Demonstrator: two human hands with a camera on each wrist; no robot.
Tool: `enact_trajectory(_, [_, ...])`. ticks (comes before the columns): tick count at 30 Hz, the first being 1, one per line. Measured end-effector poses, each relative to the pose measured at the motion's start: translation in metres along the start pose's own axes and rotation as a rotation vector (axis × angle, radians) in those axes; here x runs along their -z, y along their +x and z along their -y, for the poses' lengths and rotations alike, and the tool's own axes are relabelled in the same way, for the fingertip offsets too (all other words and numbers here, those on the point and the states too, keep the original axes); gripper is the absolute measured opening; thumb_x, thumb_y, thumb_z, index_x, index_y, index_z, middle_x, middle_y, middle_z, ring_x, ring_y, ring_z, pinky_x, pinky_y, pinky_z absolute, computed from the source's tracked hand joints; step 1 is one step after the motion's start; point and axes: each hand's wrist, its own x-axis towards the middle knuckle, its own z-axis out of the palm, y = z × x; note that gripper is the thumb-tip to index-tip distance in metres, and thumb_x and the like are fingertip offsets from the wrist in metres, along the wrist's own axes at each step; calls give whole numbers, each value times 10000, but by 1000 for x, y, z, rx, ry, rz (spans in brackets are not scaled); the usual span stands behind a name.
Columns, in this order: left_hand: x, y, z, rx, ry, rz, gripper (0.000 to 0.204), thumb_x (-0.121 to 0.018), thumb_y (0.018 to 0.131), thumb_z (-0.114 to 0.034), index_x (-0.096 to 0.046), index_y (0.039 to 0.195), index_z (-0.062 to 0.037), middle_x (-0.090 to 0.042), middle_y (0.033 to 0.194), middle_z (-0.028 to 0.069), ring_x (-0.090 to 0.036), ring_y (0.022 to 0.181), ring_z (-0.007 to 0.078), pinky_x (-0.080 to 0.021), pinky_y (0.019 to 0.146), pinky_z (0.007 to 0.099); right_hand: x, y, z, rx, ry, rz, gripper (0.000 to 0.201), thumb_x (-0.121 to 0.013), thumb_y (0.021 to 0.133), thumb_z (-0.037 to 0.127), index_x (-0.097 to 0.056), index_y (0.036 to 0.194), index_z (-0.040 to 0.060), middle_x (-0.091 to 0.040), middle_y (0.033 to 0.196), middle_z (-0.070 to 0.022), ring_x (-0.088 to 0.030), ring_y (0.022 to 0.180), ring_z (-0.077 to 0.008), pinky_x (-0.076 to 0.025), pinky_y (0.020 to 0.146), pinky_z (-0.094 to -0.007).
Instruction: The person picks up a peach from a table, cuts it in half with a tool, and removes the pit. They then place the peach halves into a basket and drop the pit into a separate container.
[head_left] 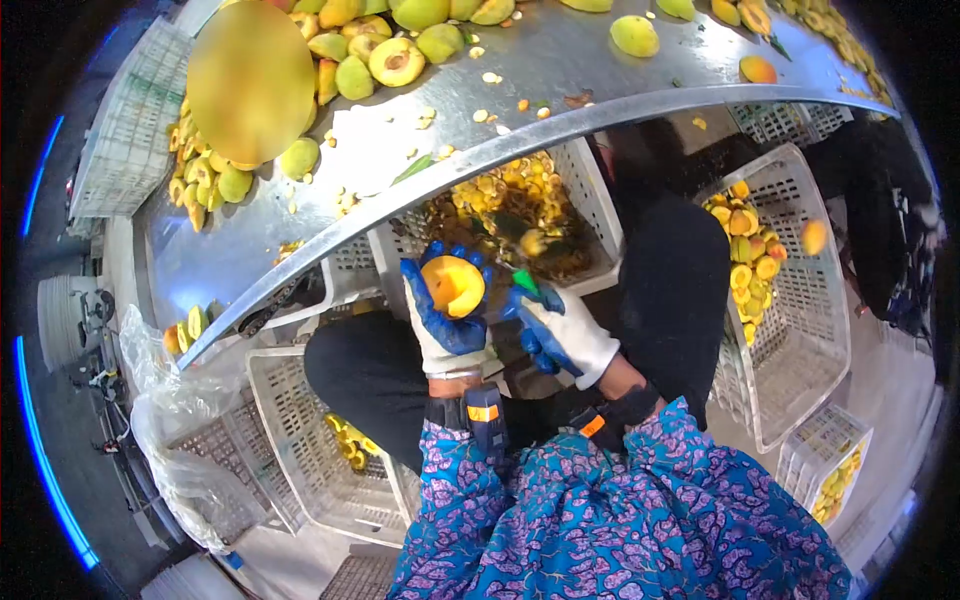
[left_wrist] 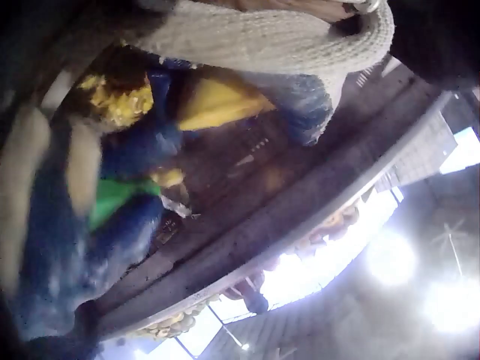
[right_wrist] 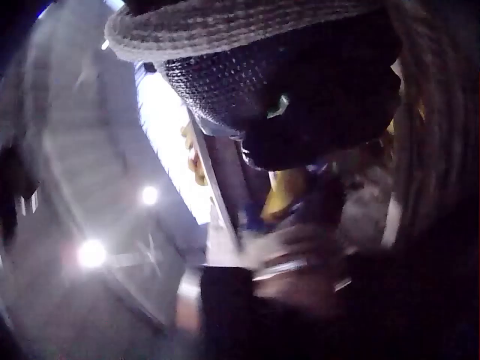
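In the head view, my left hand, in a white glove with a blue palm, holds a yellow peach half with its hollow turned up. Its fingers curl round the fruit. Just to the right, my right hand wears a matching glove and grips a green-handled knife. In the left wrist view a short metal tip shows beyond the green handle, with a yellow bit beside it. A blurred yellow piece appears over the crate of scraps beyond both hands.
A metal table with a raised rim curves across the front, bearing halved peaches and loose bits. One white crate with peach halves stands right; another crate with yellow pieces stands left. Clear plastic sheeting hangs at far left.
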Motion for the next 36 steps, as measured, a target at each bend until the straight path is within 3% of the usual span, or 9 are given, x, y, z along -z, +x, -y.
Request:
enact_trajectory(2, [-14, -20, -23, -90, 88, 22, 459, -469, 890, -472, -535, 1138, -92, -599, 1046, 123, -573, 975, 296, -480, 824, 434, 2, 5, 1, 375, -610, -326, 324, -590, 840, 311, -563, 926, 0, -606, 775, -234, -604, 730, -379, -462, 662, -456])
enact_trajectory(6, [-14, -55, -107, -518, 159, 92, 410, -444, 918, -403, -516, 1152, -74, -588, 1093, 107, -566, 987, 258, -466, 861, 412, 18, 17, -4, -146, -1078, -80, 363, -545, 842, 352, -623, 906, 4, -616, 843, -246, -588, 828, -415, -468, 725, -459])
enact_trajectory(15, [11, -55, -228, -1149, 1711, -685, 403, -665, 777, -49, -534, 1147, 42, -582, 1091, 118, -562, 975, 181, -433, 876, 287, 12, 7, 10, -64, -921, -89, 381, -549, 823, 352, -587, 924, -13, -599, 897, -276, -566, 886, -428, -440, 761, -487])
enact_trajectory(18, [-56, 6, -217, -872, 1408, -273, 383, -661, 779, -76, -552, 1135, 17, -627, 1014, 89, -588, 906, 144, -458, 818, 269, 8, 10, 4, -153, -900, -20, 402, -558, 828, 366, -543, 977, -7, -594, 900, -276, -566, 874, -435, -451, 753, -490])
enact_trajectory(24, [-106, 123, -194, -651, 2479, -407, 627, -722, 682, -423, -552, 1127, -16, -610, 1048, 185, -569, 1012, 313, -448, 849, 387, 7, 8, 3, -59, -857, -40, 393, -566, 830, 344, -528, 993, -12, -591, 866, -271, -567, 831, -432, -444, 697, -499])
enact_trajectory(28, [-94, 129, -206, -660, 2244, -274, 566, -721, 702, -334, -558, 1123, 7, -642, 975, 162, -605, 951, 291, -480, 796, 382, 7, 6, 10, -66, -808, -80, 364, -579, 819, 324, -543, 981, 0, -598, 858, -257, -564, 840, -427, -437, 694, -485])
enact_trajectory(32, [-75, 73, -212, -167, 637, 210, 359, -589, 848, -139, -513, 1166, 8, -614, 987, 91, -611, 866, 194, -519, 713, 277, 8, 4, 5, 24, -816, -76, 401, -578, 829, 339, -521, 999, -20, -592, 878, -269, -565, 837, -439, -451, 710, -492])
enact_trajectory(34, [-69, 38, -188, -640, 1494, 287, 457, -503, 896, -308, -446, 1260, -37, -565, 1128, 147, -591, 966, 260, -488, 835, 389, 7, 7, -16, 143, -737, -148, 382, -598, 817, 341, -545, 951, -13, -595, 847, -258, -569, 826, -427, -452, 702, -470])
enact_trajectory(36, [-72, 9, -163, -33, 115, 501, 529, -453, 898, -397, -412, 1288, -42, -488, 1235, 185, -506, 1103, 324, -401, 951, 472, 5, 4, -4, 107, -666, -166, 369, -616, 806, 332, -554, 932, -9, -596, 837, -253, -574, 827, -415, -452, 700, -458])
